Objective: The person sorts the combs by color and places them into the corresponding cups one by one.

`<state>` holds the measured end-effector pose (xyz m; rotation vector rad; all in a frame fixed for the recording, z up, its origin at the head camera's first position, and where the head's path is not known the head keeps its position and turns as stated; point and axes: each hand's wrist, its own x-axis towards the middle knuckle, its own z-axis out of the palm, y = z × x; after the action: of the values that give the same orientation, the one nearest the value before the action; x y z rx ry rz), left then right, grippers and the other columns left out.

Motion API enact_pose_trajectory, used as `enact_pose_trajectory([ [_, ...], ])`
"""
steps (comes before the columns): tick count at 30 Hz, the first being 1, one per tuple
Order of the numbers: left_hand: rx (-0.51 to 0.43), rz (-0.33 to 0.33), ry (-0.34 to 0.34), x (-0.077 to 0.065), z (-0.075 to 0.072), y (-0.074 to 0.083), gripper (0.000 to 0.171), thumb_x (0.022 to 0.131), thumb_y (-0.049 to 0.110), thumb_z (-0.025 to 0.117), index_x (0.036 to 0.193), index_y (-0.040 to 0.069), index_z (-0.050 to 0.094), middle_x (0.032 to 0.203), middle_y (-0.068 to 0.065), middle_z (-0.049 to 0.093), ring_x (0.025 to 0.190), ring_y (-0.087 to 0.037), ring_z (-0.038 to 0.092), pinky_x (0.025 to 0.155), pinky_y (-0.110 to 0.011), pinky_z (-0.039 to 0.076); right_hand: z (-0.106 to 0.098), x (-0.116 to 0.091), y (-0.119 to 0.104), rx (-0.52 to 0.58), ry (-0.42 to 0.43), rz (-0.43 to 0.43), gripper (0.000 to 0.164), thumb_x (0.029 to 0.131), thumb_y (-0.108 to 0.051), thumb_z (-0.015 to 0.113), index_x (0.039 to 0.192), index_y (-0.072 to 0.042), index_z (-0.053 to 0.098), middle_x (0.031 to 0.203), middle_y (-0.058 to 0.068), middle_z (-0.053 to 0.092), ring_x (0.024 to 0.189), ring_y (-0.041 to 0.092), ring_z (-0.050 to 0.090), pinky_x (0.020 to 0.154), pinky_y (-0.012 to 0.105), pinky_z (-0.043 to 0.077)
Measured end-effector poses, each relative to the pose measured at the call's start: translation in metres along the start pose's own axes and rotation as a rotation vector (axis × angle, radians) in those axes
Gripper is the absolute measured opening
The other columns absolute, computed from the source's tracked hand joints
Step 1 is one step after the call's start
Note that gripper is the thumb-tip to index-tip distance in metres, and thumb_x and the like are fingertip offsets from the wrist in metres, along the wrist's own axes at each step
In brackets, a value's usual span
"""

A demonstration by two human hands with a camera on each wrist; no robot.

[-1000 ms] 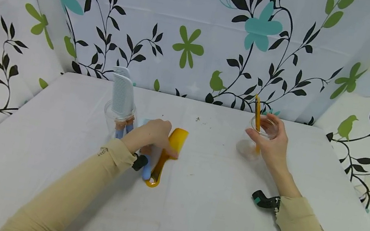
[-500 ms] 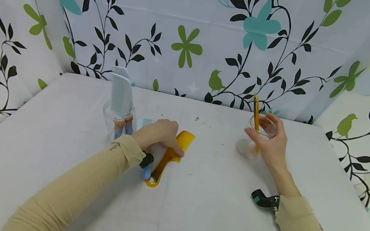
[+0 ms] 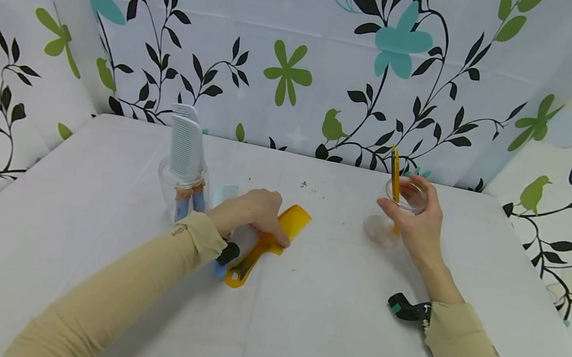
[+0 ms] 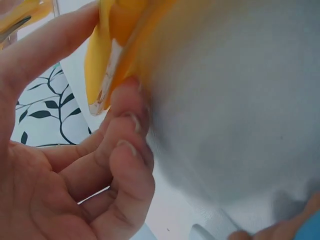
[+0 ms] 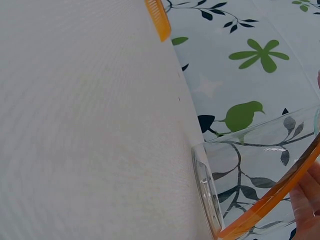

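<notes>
In the head view my left hand (image 3: 256, 215) pinches a translucent orange-yellow comb (image 3: 294, 223) near its wide head; the handle end points toward me. The left wrist view shows thumb and fingertips on this comb (image 4: 125, 25). Beneath the same hand lies a pale blue comb (image 3: 228, 192) on the table, its middle hidden. On the right, my right hand (image 3: 420, 224) grips a clear jar (image 3: 420, 197). A slim orange piece (image 3: 396, 174) leans inside it, seen edge-on; its kind is unclear. In the right wrist view this orange piece (image 5: 272, 202) slants through the jar (image 5: 240, 165).
A second clear jar (image 3: 167, 177) stands left of my left hand, holding pale blue combs (image 3: 188, 148) with blue handles, heads up. Small dark specks (image 3: 304, 184) lie on the white table (image 3: 320, 312). A patterned curtain (image 3: 314, 17) closes off the back.
My left hand has shifted right, and the orange-yellow comb's head has swung right with it while its handle end stays almost in place. The right hand and jar hold still.
</notes>
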<state>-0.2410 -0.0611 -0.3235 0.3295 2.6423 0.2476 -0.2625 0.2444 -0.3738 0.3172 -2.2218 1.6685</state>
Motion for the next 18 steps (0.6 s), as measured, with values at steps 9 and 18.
enact_pose_trajectory([
  [9,-0.051,0.091,0.051,-0.004,-0.002,0.004,0.051,0.083,0.04,0.08,0.111,0.002,0.06,0.094,-0.006,0.062,0.083,-0.019,0.057,0.074,-0.027,0.051,-0.001,0.0,0.002,-0.004,0.0,-0.002,0.071,0.085,-0.015,0.08,0.144,-0.016,0.041,0.131,-0.001,0.058,0.129,0.017,0.051,0.118,0.049,0.032],
  [18,-0.138,0.175,0.092,-0.01,-0.019,0.011,0.028,0.092,0.031,0.072,0.101,0.006,0.063,0.096,-0.006,0.063,0.075,-0.017,0.055,0.063,-0.023,0.045,0.0,0.0,0.002,0.002,-0.005,-0.007,0.071,0.085,-0.015,0.08,0.145,-0.017,0.04,0.131,0.0,0.058,0.129,0.015,0.051,0.119,0.049,0.03],
])
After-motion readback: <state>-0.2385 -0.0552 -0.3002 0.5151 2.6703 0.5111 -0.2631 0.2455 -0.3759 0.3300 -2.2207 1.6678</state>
